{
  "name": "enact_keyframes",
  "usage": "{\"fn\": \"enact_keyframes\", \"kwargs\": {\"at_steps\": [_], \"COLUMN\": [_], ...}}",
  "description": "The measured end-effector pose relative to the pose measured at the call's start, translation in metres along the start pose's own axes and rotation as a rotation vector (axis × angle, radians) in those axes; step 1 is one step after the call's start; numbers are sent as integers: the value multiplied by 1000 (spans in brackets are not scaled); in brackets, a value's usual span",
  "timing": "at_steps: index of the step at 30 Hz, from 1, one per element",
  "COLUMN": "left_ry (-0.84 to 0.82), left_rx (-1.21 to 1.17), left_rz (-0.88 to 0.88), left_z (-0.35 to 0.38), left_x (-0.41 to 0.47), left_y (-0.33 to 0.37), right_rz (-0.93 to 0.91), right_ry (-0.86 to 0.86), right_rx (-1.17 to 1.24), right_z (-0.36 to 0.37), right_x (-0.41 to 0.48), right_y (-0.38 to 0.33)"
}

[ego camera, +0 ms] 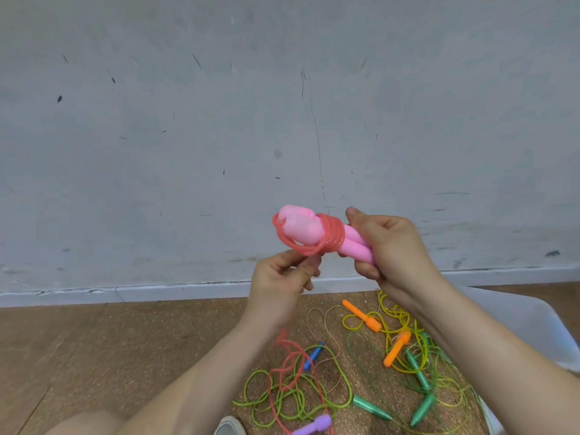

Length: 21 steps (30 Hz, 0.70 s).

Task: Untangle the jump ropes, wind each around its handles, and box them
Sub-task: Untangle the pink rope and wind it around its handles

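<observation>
1. The right hand is closed around the lower ends of two pale pink plastic jump-rope handles, held side by side and raised in front of a scuffed grey wall. Clamping both ends together probably keeps the pair from splaying while the cord goes round them.
2. A translucent coral-pink plastic cord already circles the middle of the handles in several tight turns, with one slack loop running out past their upper ends.
3. The left hand pinches that slack cord just below the bundle, thumb against fingers. It appears to be holding tension so the turns cannot spring loose, and the winding looks nearly finished.
4. On the brown speckled floor near its right edge lie the ropes not yet sorted: a tangle of lime-green cord, a thin yellow cord, two orange plastic handles, three green tapered handles, a blue handle and a purple handle.
5. A translucent white plastic box stands at the floor's right edge, beside the pile and close enough for dropping finished bundles in; its inside cannot be seen.
</observation>
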<state>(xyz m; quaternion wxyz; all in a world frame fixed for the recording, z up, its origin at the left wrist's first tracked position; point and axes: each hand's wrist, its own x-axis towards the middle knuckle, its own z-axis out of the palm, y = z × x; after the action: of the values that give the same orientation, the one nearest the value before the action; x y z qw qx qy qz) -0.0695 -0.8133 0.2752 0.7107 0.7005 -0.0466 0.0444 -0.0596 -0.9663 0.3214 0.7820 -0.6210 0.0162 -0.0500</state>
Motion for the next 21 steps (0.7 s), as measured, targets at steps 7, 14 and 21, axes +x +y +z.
{"fn": "enact_keyframes", "kwargs": {"at_steps": [7, 14, 21], "left_ry": [-263, -111, -202], "left_rx": [20, 1215, 1330], "left_rz": [-265, 598, 876], "left_z": [25, -16, -38], "left_x": [-18, -10, 6], "left_y": [10, 26, 25], "right_rz": [-593, -668, -376], "right_ry": [316, 209, -57], "right_rx": [-741, -1074, -1276], "right_z": [-8, -12, 0], "right_x": [21, 26, 12], "right_y": [19, 28, 12]}}
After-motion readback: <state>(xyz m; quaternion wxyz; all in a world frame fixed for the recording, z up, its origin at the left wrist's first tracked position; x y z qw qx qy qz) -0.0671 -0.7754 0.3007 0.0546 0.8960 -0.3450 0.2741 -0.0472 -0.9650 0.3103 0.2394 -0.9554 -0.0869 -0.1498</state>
